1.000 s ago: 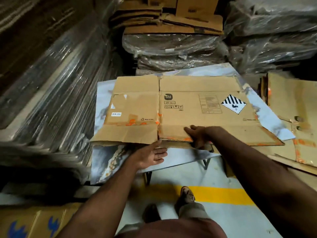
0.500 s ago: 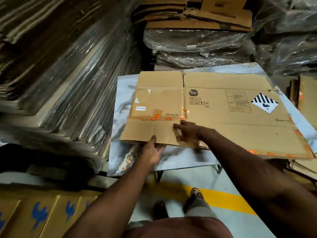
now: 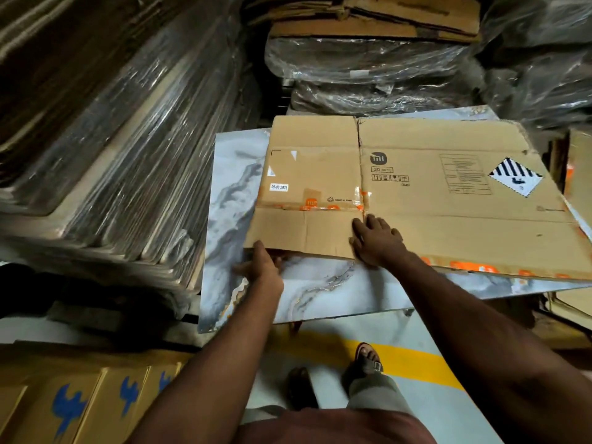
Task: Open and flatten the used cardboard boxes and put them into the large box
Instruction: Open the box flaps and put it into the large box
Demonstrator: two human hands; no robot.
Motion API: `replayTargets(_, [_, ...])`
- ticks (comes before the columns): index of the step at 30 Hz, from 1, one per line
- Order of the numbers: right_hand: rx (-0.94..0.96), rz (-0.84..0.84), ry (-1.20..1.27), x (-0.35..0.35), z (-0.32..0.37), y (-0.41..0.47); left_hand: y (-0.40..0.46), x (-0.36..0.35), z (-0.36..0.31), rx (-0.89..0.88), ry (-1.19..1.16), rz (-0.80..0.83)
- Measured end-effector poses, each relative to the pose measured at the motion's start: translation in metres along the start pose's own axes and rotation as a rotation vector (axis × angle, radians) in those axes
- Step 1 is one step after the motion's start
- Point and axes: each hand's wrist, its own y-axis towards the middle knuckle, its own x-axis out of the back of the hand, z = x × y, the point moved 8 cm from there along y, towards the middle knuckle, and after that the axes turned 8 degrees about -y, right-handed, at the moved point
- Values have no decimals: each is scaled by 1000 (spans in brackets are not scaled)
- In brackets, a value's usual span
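A flattened brown cardboard box (image 3: 448,200), with printed labels, orange tape and a black-and-white diamond sticker, lies on a marble-patterned table (image 3: 320,293). My left hand (image 3: 261,267) grips the near left corner of its front flap, fingers tucked under the edge. My right hand (image 3: 376,240) presses flat on the top of the same flap near the fold, fingers spread. No large box shows clearly in the head view.
Plastic-wrapped stacks of flat cardboard (image 3: 112,139) rise on the left and behind (image 3: 368,68). More loose cardboard (image 3: 576,181) lies at the right. Yellow boxes with blue marks (image 3: 73,408) sit bottom left. A yellow floor line (image 3: 413,363) passes under my feet.
My view has swung left. My left hand moved left along the front edge to the flap's corner and took hold of it. My right hand slid left onto the flap.
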Motion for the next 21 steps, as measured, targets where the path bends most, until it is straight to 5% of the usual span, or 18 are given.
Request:
replayTargets(8, [16, 79, 18, -7, -5, 18, 10, -38, -27, 183, 167, 329])
replayTargets(17, [113, 237, -118, -11, -17, 24, -1, -3, -11, -51, 178, 173])
replayTargets(21, [61, 363, -84, -8, -47, 46, -25, 18, 31, -41, 552, 255])
